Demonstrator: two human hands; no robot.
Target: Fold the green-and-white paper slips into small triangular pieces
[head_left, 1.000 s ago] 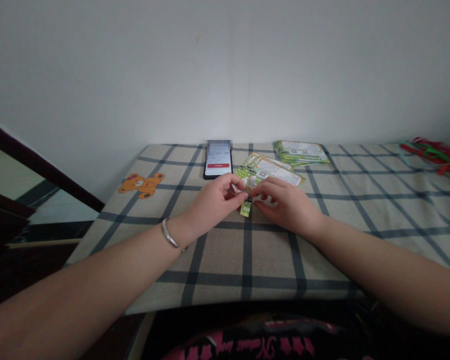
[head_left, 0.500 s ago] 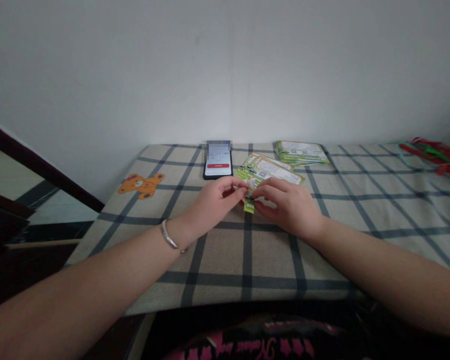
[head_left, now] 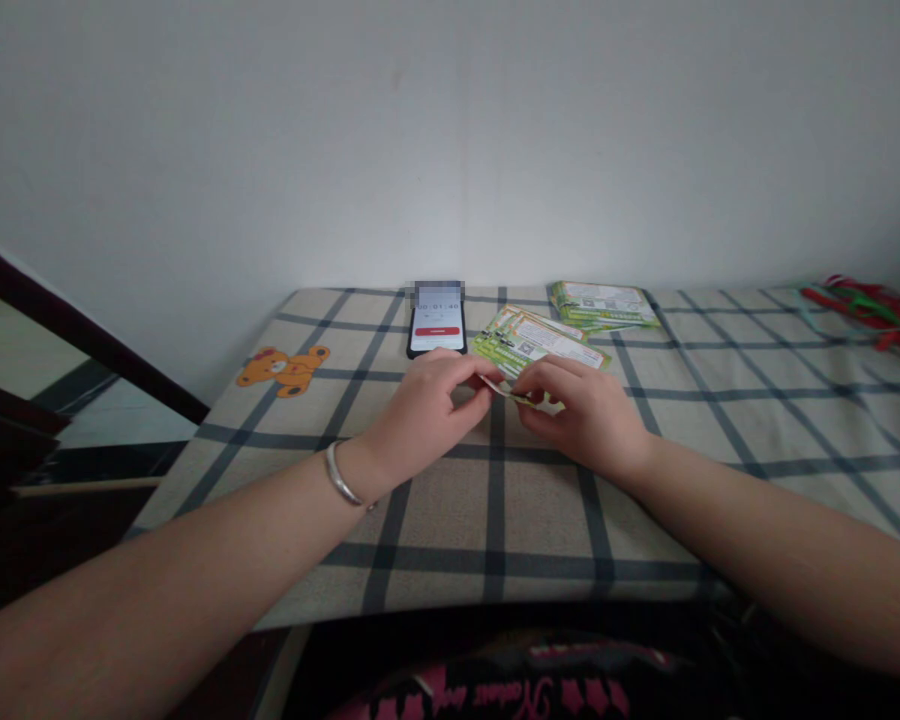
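Note:
My left hand (head_left: 427,405) and my right hand (head_left: 581,410) meet over the middle of the checked table (head_left: 495,500). Both pinch the same small green and white paper card (head_left: 511,392), held nearly flat between the fingertips just above the cloth. A silver bangle (head_left: 339,470) sits on my left wrist. Right behind the hands lies a fanned pile of similar green cards (head_left: 536,340).
A black phone (head_left: 436,320) with a lit screen lies at the table's back edge by the wall. A second stack of green cards (head_left: 600,303) sits at the back right. Red and green strips (head_left: 874,310) lie far right. A bear picture (head_left: 283,367) marks the cloth at left.
The small card hung down edge-on between the hands before; now it is turned nearly flat and held slightly higher. Both hands stayed in about the same place.

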